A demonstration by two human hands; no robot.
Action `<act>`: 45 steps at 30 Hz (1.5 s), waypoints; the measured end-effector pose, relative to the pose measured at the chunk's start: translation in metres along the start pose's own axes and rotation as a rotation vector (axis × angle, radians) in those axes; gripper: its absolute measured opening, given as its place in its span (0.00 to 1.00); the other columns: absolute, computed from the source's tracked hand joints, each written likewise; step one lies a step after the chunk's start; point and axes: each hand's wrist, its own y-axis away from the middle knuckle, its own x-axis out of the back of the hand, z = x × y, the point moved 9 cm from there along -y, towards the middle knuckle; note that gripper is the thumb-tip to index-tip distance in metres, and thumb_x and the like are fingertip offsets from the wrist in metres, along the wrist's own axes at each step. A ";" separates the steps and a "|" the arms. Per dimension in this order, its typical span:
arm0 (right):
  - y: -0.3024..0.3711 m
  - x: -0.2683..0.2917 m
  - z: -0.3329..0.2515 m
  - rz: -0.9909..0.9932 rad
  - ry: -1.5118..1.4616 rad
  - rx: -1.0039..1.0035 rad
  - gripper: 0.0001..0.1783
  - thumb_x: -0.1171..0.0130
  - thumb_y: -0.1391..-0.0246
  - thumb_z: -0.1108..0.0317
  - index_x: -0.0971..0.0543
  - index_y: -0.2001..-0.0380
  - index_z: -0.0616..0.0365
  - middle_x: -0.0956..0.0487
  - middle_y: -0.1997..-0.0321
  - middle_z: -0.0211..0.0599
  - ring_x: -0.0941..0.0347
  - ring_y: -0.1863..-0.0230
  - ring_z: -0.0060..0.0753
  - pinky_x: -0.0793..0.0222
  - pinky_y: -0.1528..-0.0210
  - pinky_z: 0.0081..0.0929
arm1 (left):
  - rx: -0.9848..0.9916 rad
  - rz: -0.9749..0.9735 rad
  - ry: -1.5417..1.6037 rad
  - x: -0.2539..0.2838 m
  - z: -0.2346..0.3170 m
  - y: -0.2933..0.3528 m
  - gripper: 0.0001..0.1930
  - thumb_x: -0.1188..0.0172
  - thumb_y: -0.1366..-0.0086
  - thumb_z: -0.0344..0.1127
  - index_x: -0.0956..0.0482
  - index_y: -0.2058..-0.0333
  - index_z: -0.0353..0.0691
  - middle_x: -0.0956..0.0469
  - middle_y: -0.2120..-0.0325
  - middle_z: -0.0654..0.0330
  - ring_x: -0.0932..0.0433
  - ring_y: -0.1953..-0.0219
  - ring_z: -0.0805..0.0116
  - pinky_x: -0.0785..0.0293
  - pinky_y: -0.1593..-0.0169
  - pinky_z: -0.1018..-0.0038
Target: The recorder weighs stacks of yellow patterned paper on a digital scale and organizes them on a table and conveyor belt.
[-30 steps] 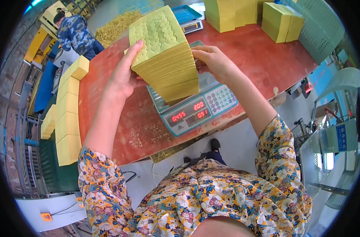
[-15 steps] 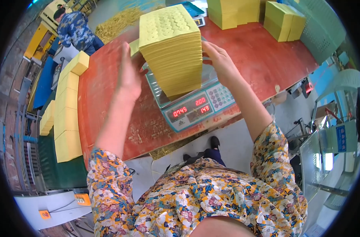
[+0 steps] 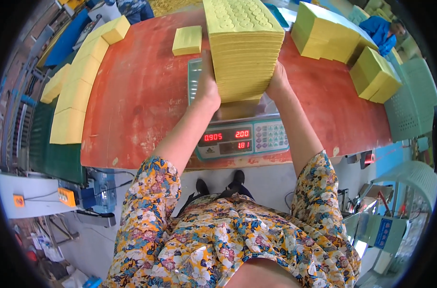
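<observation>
A tall stack of yellow paper sheets [image 3: 245,60], its top sheet stamped with rows of round patterns, stands upright over the plate of a digital scale [image 3: 243,138]. My left hand [image 3: 209,85] presses flat against its left side, low down. On the opposite side my right hand [image 3: 279,82] is closed against the stack, so it is gripped between both palms. Some fingers are hidden behind the paper. I cannot tell whether the stack's bottom touches the plate. Red digits glow on the scale's front panel, beside a keypad.
The red table [image 3: 137,96] carries a small yellow paper bundle [image 3: 187,40] beyond the scale. Larger yellow stacks [image 3: 319,36] stand at the far right, and a row of yellow blocks [image 3: 78,91] lines the left side. A person in blue [image 3: 380,32] is at the far right.
My hands have closed in from beside the stack and now hold both its sides. The scale's digits have changed. My view has shifted, revealing the small bundle and the person in blue.
</observation>
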 end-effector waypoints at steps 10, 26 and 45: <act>0.080 0.066 -0.051 0.006 -0.005 0.132 0.32 0.67 0.30 0.49 0.40 0.35 0.62 0.37 0.32 0.46 0.41 0.32 0.41 0.47 0.33 0.39 | -0.247 0.309 -0.192 0.069 0.087 0.111 0.38 0.57 0.29 0.57 0.50 0.33 0.29 0.45 0.34 0.42 0.48 0.30 0.54 0.56 0.29 0.56; 0.281 0.066 -0.011 0.213 -0.226 0.132 0.29 0.64 0.31 0.54 0.40 0.35 0.62 0.34 0.35 0.49 0.37 0.34 0.45 0.41 0.35 0.39 | -0.072 0.285 -0.141 0.089 0.067 0.220 0.33 0.55 0.29 0.53 0.45 0.36 0.34 0.36 0.40 0.45 0.36 0.38 0.57 0.38 0.38 0.60; 0.237 0.054 0.013 0.041 -0.327 0.021 0.30 0.58 0.35 0.54 0.35 0.38 0.64 0.25 0.44 0.52 0.30 0.41 0.48 0.34 0.41 0.42 | -0.064 0.348 -0.165 0.098 0.060 0.165 0.24 0.52 0.30 0.47 0.33 0.42 0.37 0.28 0.46 0.51 0.30 0.43 0.61 0.31 0.43 0.63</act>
